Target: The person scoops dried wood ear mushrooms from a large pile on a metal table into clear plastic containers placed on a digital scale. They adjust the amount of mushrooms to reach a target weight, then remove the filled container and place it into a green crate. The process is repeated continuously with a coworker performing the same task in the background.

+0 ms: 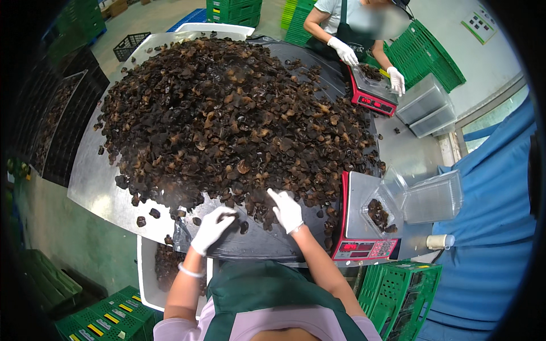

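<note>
A large heap of dark brown wood-ear mushrooms (230, 115) covers much of the metal table (96, 187). My left hand (212, 228), in a white glove, has its fingers curled around a dark mushroom piece at the heap's near edge. To its right, my right hand (288, 211), also gloved, touches the heap with fingers spread; whether anything lies under its palm is hidden. Right of it, a red-framed digital scale (358, 204) bears an open clear plastic clamshell box (366, 209) with some mushrooms in it. A stack of clear boxes (435, 198) stands beside the scale.
Across the table a co-worker's gloved hands (343, 51) are at a second scale (373, 102), near more clear boxes (426, 102). A white tub (146, 273) with mushrooms stands below the near edge. Green crates (396, 294) are at lower right, a black crate (64, 123) at left.
</note>
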`<state>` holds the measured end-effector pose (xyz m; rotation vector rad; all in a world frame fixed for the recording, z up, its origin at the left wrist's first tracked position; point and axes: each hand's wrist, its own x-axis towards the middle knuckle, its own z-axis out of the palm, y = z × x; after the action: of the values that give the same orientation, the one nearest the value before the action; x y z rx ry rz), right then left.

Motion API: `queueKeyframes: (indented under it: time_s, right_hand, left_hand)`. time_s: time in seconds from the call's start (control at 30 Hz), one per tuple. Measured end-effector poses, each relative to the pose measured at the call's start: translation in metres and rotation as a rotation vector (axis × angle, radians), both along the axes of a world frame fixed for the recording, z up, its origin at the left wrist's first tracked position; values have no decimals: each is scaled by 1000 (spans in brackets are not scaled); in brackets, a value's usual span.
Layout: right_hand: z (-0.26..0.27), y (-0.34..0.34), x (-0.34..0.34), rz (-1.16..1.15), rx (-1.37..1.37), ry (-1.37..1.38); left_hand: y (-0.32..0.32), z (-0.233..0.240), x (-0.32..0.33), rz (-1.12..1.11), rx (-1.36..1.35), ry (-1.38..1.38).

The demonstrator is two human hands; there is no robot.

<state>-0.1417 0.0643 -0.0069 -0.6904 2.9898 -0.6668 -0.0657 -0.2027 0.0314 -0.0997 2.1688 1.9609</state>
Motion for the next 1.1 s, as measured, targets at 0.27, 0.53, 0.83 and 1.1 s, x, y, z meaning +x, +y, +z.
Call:
queueKeyframes:
  time_s: [0.27,0.53,0.83,1.1]
  right_hand:
    - [11,56,43,-267,-702,-911]
    - [15,95,71,-296,-1425,-1103]
    - [-2,84,71,-474,-810,-475]
    - [20,25,60,-109,-128,-19]
  left_hand:
    - [-135,-11,120,-14,-173,-401]
    - [-48,9,58,113,-461,19]
    - [60,-31,11,-89,-647,451]
    - [67,-39,33,-600,-590,514]
